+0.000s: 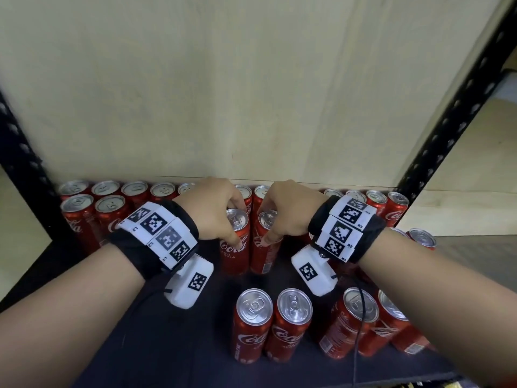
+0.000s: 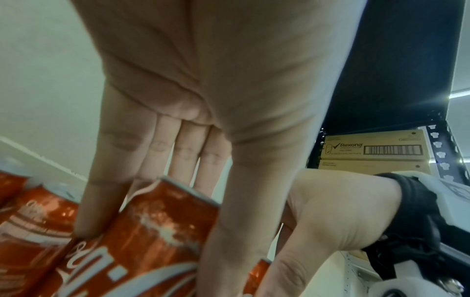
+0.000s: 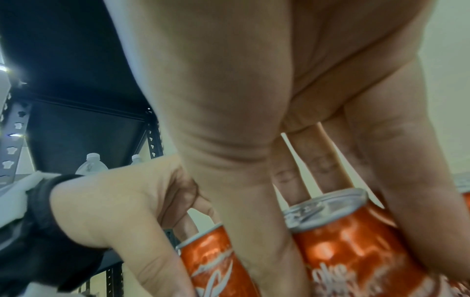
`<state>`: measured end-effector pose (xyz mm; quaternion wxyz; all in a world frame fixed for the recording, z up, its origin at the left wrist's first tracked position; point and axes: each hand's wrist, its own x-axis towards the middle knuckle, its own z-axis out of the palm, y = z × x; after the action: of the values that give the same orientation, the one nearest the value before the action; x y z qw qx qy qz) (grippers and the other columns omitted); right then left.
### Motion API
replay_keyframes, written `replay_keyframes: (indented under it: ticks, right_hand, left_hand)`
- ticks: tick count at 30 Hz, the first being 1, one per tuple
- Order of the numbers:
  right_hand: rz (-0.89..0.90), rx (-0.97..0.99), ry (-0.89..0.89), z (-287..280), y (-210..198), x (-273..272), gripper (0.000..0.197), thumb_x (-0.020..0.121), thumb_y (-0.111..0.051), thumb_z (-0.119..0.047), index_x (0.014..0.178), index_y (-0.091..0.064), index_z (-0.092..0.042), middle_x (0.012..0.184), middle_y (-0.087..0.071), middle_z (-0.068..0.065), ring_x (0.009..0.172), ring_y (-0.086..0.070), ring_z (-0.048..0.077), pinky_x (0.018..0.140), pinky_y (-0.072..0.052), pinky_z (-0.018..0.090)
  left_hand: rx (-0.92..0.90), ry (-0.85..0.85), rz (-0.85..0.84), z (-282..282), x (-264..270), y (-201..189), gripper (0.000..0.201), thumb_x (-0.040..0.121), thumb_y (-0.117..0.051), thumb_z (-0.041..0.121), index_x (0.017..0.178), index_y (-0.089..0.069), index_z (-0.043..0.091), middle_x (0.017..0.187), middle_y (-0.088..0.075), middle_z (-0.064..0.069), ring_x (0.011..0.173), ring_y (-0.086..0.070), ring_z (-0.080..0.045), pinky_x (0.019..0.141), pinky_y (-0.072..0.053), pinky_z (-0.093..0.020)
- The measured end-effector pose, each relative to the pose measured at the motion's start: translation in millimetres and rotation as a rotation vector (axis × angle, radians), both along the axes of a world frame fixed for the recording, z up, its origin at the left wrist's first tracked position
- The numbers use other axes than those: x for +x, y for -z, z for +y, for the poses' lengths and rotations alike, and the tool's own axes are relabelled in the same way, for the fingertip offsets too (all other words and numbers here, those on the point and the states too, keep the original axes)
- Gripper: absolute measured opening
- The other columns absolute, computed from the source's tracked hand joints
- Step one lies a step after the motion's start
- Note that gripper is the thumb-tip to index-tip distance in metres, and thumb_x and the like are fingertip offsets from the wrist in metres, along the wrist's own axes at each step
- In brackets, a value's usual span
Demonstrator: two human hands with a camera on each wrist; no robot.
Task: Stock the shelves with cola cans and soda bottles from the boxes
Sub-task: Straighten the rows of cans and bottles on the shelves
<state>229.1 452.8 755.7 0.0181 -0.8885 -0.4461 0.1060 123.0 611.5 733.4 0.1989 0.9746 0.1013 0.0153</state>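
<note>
Two upright cola cans stand side by side mid-shelf, just before the back rows. The left can is gripped by the left hand, thumb and fingers curled around it. The right can is gripped likewise by the right hand. Four more cans stand near the dark shelf's front edge.

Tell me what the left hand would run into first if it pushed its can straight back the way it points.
Probably the back row of red cola cans against the pale wall: the left hand grips an upright red cola can just before it. The gap is unclear.
</note>
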Motion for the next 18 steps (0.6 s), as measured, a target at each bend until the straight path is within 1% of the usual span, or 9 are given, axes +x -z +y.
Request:
replay_keyframes:
  ticks: [2,4,6,9,10,11,14,15,18]
  right_hand:
    - [0.011,-0.002,-0.013,-3,5,4,0.076,0.066,-0.092,-0.046,0.133,-0.065,-0.019,0.124,-0.069,-0.003,0.107,-0.065,0.017,0.085,-0.054,0.030]
    - [0.024,-0.013,-0.022,-4,10,7,0.077,0.065,-0.092,-0.047,0.132,-0.065,-0.021,0.121,-0.069,-0.004,0.105,-0.065,0.017,0.086,-0.056,0.032]
    - [0.047,-0.025,-0.051,-3,15,11,0.072,0.065,-0.092,-0.048,0.128,-0.068,-0.021,0.112,-0.070,-0.007,0.098,-0.064,0.013,0.080,-0.054,0.028]
    - [0.059,-0.043,-0.093,-3,21,16,0.071,0.067,-0.091,-0.048,0.128,-0.069,-0.020,0.099,-0.062,-0.012,0.091,-0.058,0.009,0.065,-0.042,0.018]
    - [0.057,-0.049,-0.103,-3,23,18,0.071,0.067,-0.090,-0.048,0.128,-0.068,-0.020,0.096,-0.060,-0.014,0.089,-0.057,0.008,0.061,-0.039,0.016]
    - [0.056,-0.053,-0.112,-4,25,19,0.070,0.068,-0.090,-0.047,0.129,-0.068,-0.020,0.094,-0.061,-0.014,0.088,-0.057,0.008,0.060,-0.038,0.016]
    - [0.073,-0.046,-0.125,-4,28,23,0.071,0.068,-0.091,-0.046,0.130,-0.068,-0.019,0.102,-0.065,-0.012,0.091,-0.058,0.009,0.069,-0.042,0.019]
    - [0.079,-0.044,-0.127,-4,29,24,0.072,0.067,-0.091,-0.046,0.130,-0.068,-0.019,0.104,-0.065,-0.011,0.092,-0.059,0.009,0.070,-0.042,0.019]
    - [0.086,-0.047,-0.138,-5,29,24,0.073,0.065,-0.093,-0.045,0.128,-0.068,-0.021,0.104,-0.064,-0.012,0.092,-0.061,0.009,0.064,-0.042,0.016]
  left_hand:
    - [-0.007,0.012,0.018,-5,4,5,0.067,0.051,-0.098,0.041,0.110,-0.070,0.027,0.104,-0.067,0.012,0.094,-0.064,-0.008,0.084,-0.057,-0.033]
    - [-0.022,0.016,0.032,-8,8,11,0.067,0.049,-0.099,0.041,0.108,-0.071,0.027,0.102,-0.068,0.013,0.092,-0.065,-0.007,0.084,-0.058,-0.033]
    - [-0.031,0.018,0.045,-11,12,16,0.066,0.047,-0.100,0.041,0.106,-0.073,0.027,0.098,-0.069,0.014,0.089,-0.066,-0.005,0.081,-0.059,-0.034]
    - [-0.024,0.033,0.064,-15,17,23,0.067,0.049,-0.100,0.040,0.109,-0.073,0.025,0.098,-0.069,0.013,0.088,-0.065,-0.004,0.080,-0.059,-0.033]
    - [-0.022,0.037,0.066,-16,18,25,0.067,0.050,-0.099,0.039,0.109,-0.072,0.025,0.098,-0.069,0.013,0.088,-0.065,-0.004,0.080,-0.059,-0.032]
    - [-0.022,0.041,0.064,-17,19,27,0.066,0.050,-0.099,0.039,0.108,-0.072,0.025,0.098,-0.068,0.013,0.088,-0.064,-0.003,0.080,-0.059,-0.032]
    - [-0.029,0.038,0.063,-17,20,32,0.065,0.050,-0.099,0.040,0.107,-0.072,0.025,0.097,-0.068,0.013,0.087,-0.064,-0.003,0.079,-0.058,-0.030]
    - [-0.042,0.034,0.063,-17,19,35,0.065,0.049,-0.099,0.040,0.107,-0.072,0.025,0.095,-0.068,0.014,0.086,-0.064,-0.002,0.079,-0.058,-0.029]
    - [-0.084,0.015,0.054,-15,18,39,0.063,0.047,-0.100,0.040,0.103,-0.072,0.028,0.091,-0.069,0.015,0.084,-0.065,-0.001,0.079,-0.059,-0.030]
